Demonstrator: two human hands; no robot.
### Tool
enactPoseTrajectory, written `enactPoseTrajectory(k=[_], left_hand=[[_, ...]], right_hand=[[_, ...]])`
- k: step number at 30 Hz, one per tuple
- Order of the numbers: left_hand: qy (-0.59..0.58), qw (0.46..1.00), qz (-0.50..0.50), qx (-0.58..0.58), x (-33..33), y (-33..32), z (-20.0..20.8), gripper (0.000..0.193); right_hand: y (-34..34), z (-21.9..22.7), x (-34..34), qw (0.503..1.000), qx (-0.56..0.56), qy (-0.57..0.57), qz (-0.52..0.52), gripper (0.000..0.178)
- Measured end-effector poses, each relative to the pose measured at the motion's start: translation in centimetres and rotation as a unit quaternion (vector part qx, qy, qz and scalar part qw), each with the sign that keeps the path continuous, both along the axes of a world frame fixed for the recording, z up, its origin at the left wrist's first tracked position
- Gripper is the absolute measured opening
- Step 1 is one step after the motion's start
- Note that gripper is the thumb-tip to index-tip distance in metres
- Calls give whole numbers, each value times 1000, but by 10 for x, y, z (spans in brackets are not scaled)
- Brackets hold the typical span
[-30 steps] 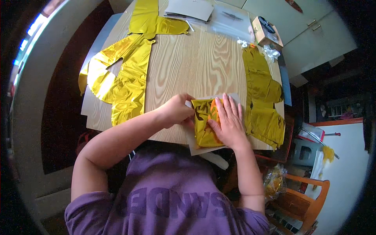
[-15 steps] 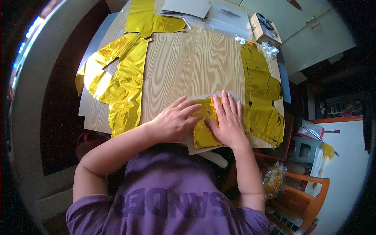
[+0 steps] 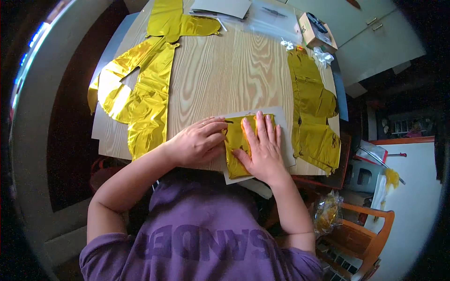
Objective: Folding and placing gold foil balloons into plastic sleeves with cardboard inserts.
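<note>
A folded gold foil balloon (image 3: 236, 161) lies on a white card (image 3: 285, 147) at the table's near edge, with some orange showing near my fingers. My right hand (image 3: 263, 150) rests flat on the foil, fingers stretched out, pressing it against the card. At the foil's left edge, my left hand (image 3: 199, 143) has its fingers curled and pinched on the margin. A thin dark edge shows by those fingertips; what it is I cannot make out.
Flat gold foil balloons (image 3: 150, 107) lie along the left side, and another foil balloon (image 3: 313, 112) lies on the right. Farther back are white sheets (image 3: 220, 7), clear plastic bags (image 3: 272, 23) and a wooden box (image 3: 318, 33). A wooden chair (image 3: 365, 239) stands at the lower right.
The folded foil and card have shifted slightly left with my hands. My left fingers have gone from spread over the foil to curled at its left edge. My right hand stays flat.
</note>
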State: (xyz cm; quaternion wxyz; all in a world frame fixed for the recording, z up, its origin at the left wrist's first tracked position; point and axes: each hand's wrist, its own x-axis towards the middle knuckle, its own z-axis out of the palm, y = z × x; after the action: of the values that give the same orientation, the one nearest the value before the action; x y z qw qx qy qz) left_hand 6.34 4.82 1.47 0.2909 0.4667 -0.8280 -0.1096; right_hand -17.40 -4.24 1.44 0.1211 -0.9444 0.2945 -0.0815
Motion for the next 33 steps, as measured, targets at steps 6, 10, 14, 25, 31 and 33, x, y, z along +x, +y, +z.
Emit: enactPoseTrajectory(k=[6,10,14,25,31,33], left_hand=[[33,989,133,59,-26,3,-1,63],[-47,966,249,52,-63,7,13,95],[-82,956,280,37,-93,5,2,101],[-93,967,225,81,-61,1,-14,100],[-127,963,221,87,-38,-21,-6,102],[-136,962,215,98,-42,-20,-15,101]], right_hand=[[1,2,2,1000,-11,21,-4,84],[-13,4,-7,998,52,-46,-12,76],[-34,11,-8,1000,6,-7,-1,67],[-38,-10,4,997,-61,3,-51,70],[-27,-9,18,994,-20,9,-104,73],[-29,-4,21,995,-7,36,-91,74]])
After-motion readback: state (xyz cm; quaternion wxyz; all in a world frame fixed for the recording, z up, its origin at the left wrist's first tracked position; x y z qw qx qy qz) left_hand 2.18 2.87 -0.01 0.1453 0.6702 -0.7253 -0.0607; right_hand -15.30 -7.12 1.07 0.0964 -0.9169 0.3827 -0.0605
